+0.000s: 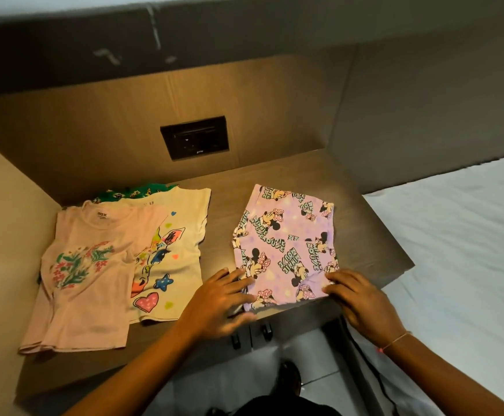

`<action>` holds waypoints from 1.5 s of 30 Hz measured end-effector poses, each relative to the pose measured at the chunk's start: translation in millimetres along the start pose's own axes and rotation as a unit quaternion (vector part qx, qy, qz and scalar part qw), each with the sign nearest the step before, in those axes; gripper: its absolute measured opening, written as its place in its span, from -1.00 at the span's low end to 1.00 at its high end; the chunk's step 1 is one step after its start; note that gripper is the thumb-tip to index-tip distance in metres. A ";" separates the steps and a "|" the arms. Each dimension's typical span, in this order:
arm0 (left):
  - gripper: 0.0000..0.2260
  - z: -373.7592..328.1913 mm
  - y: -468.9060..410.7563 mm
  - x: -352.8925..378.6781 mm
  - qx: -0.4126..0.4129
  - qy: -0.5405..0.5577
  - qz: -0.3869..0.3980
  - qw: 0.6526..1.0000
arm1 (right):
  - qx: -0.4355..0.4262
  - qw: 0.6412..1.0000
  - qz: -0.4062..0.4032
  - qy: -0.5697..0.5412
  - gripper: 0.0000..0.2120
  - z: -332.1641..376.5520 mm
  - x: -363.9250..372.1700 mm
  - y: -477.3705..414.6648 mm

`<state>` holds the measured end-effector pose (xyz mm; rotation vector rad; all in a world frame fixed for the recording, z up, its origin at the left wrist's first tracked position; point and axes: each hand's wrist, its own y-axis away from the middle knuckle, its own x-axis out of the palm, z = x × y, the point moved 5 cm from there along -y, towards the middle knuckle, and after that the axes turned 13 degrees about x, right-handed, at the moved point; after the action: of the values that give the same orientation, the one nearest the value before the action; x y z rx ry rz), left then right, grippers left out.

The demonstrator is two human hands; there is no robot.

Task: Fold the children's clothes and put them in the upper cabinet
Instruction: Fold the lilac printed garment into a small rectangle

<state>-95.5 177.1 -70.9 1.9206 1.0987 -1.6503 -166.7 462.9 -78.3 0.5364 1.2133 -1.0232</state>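
A lilac cartoon-mouse print garment (286,244) lies folded into a rough rectangle on the right half of the wooden tabletop (220,205). My left hand (217,301) rests flat on its near left corner, fingers spread. My right hand (362,298) presses its near right corner, fingertips on the fabric. To the left lie a pink top with a flower print (85,271), a cream top with hearts and stars (172,244) partly under it, and a green printed piece (136,190) mostly hidden behind them.
A dark wall socket plate (194,137) sits in the wooden back panel. A bed with a white sheet (455,250) borders the table on the right. Drawer handles (250,334) show under the table's front edge, above a tiled floor.
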 end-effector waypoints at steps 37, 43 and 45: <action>-0.38 93.1 -114.5 17.9 -0.041 -0.078 0.195 0.977 | 0.071 0.979 0.150 0.116 -0.30 -21.3 -1.5 -52.9; -0.41 109.2 -136.1 -11.2 -0.010 -0.188 0.231 0.955 | 0.031 0.993 0.109 0.019 -0.34 21.3 3.4 -26.5; -0.39 91.5 -125.5 -19.1 -0.032 -0.132 0.177 0.975 | 0.038 0.994 0.104 -0.025 -0.34 30.3 6.2 -26.1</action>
<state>-250.4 183.6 -49.6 1.6779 0.6530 -1.5882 -173.9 423.8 -70.3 0.6781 1.0535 -0.9013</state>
